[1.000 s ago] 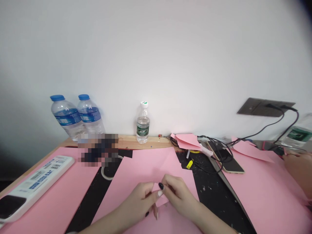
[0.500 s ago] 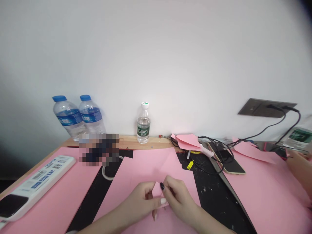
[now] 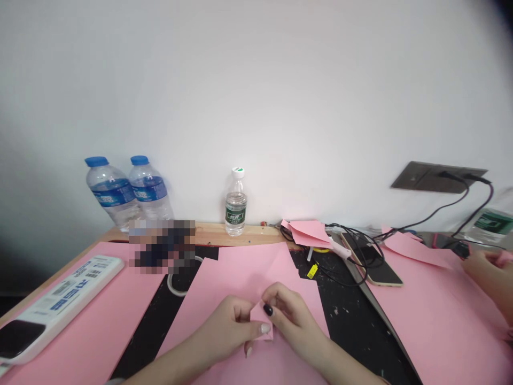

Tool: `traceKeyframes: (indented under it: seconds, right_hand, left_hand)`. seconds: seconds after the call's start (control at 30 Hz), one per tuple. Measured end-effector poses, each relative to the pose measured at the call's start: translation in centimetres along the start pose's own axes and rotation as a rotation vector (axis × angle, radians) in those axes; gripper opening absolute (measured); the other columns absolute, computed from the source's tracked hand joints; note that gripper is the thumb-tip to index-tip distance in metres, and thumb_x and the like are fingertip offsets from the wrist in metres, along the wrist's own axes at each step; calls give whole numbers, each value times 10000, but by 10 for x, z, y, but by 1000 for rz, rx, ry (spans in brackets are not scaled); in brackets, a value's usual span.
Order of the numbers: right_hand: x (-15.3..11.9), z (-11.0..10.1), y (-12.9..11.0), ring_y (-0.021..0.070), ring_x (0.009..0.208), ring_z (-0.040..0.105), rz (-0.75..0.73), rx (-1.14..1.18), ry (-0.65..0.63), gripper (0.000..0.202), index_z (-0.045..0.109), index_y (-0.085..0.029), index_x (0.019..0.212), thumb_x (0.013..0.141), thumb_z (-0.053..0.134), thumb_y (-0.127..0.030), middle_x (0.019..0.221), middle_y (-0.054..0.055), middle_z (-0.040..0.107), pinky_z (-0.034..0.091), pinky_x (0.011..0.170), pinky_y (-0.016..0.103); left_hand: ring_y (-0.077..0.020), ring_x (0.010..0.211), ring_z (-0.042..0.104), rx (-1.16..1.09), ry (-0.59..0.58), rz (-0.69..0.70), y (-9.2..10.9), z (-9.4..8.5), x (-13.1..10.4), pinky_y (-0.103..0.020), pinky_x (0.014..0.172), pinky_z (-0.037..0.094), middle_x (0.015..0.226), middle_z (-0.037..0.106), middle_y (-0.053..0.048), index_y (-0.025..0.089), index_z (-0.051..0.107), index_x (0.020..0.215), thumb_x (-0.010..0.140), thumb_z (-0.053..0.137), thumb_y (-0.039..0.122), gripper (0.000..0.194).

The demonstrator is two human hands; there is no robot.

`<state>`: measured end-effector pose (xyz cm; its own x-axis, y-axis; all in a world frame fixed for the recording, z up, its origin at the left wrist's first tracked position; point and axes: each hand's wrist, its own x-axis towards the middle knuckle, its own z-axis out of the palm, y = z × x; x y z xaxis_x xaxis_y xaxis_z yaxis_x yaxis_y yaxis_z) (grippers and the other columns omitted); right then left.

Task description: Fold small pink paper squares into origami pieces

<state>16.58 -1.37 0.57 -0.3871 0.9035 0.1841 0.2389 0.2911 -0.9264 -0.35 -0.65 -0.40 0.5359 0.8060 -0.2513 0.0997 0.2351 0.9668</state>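
Above a large pink sheet (image 3: 224, 278), my two hands meet, with the sheet's flat surface reaching away beyond my fingertips toward a wooden strip (image 3: 256, 234) at the foot of a pale wall (image 3: 256, 107). To the right of my right hand (image 3: 294, 323), the sheet's edge gives way to a flat stretch of black mat (image 3: 352, 321), which ends at a slanting grey border; to the left of my left hand (image 3: 228, 331), the sheet's other edge slants past a darker band, and a second pink sheet (image 3: 116, 315) lies farther out under a long white device (image 3: 68, 299). Both hands have side room, and the nearest upright object, a green-labelled bottle (image 3: 235, 208), stands well beyond them against the wall. Between my hands, just above the sheet, is a small folded pink paper (image 3: 260, 318): my left hand pinches it from the left, the white-nailed thumb laid across its lower face, while my right hand pinches its upper right side, the black-nailed thumb near its top corner. The fingers behind it are partly hidden. Beyond my right hand and farther right lie a yellow tag (image 3: 312, 271), black cables (image 3: 363, 235) and a phone (image 3: 379, 264); well apart, at the far right, another person's hand (image 3: 489, 275) is at the table.
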Motion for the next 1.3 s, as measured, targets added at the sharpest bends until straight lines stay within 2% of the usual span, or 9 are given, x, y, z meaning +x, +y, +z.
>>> traceKeyframes:
  seconds: [0.07, 0.23, 0.4, 0.57, 0.67, 0.8, 0.97, 1.17, 1.3]
  right_hand:
    - [1, 2, -3, 146, 659, 536, -34, -28, 13, 82, 620, -172, 849, 851, 545, -205, 765, 32, 617, 435, 617, 261]
    - [3, 5, -7, 193, 897, 629, -157, 10, 52, 183, 703, -189, 837, 792, 581, -60, 919, 76, 697, 485, 807, 305]
    - [1, 9, -4, 176, 831, 655, -186, 50, 121, 210, 682, -195, 756, 757, 593, -5, 863, 60, 703, 516, 757, 286]
    - [-1, 8, -4, 166, 819, 647, -264, -41, 94, 199, 641, -198, 728, 805, 555, -37, 874, 57, 703, 513, 732, 276]
    - [-1, 3, -6, 177, 839, 625, -354, -170, 35, 207, 653, -204, 850, 845, 500, -65, 937, 75, 698, 502, 754, 306]
    - [-2, -6, -8, 225, 932, 581, -413, -319, -56, 309, 619, -202, 1083, 857, 439, -90, 1091, 113, 659, 478, 814, 374]
    - [-2, -12, -9, 253, 1008, 549, -432, -356, -120, 361, 567, -205, 1199, 878, 409, -153, 1171, 124, 621, 450, 867, 414]
    - [0, -13, -9, 236, 1004, 547, -410, -309, -135, 316, 604, -206, 1123, 898, 385, -168, 1198, 109, 606, 439, 868, 386]
    - [0, -10, -8, 207, 928, 569, -275, -219, -5, 275, 593, -193, 1006, 937, 327, -212, 1039, 100, 631, 450, 804, 333]
  left_hand:
    - [-79, 379, 379, 45, 1, -1, -4, 0, 1, -216, 421, 278, 389, 465, 32, 143, 540, 450, 664, 654, 405, 358]
    - [-69, 358, 309, 124, 10, 7, -9, -1, 3, -228, 426, 238, 333, 381, 57, 160, 489, 369, 668, 607, 288, 346]
    - [-75, 356, 340, 68, -26, -18, -3, 0, 2, -225, 425, 252, 355, 429, 47, 140, 566, 432, 679, 601, 314, 304]
    - [-66, 348, 339, 35, -39, -45, 2, 0, 0, -227, 426, 275, 363, 474, 28, 136, 568, 384, 659, 631, 356, 358]
    - [-64, 331, 352, 20, -35, -72, 0, -1, 0, -220, 403, 269, 388, 522, 12, 112, 654, 469, 669, 648, 374, 329]
    - [-55, 338, 395, -149, -55, -75, -1, -2, 0, -199, 372, 257, 575, 677, -64, 94, 720, 649, 695, 656, 383, 300]
    - [-57, 390, 438, -262, -64, -51, 0, -3, 0, -184, 387, 287, 638, 688, -85, 81, 720, 706, 700, 691, 411, 332]
    - [-57, 415, 445, -295, -79, -47, -1, -3, -1, -189, 421, 318, 624, 651, -62, 82, 695, 682, 690, 710, 401, 319]
    - [-73, 387, 445, -220, -41, -39, 1, -3, 1, -203, 413, 340, 517, 581, -20, 89, 658, 612, 681, 687, 415, 335]
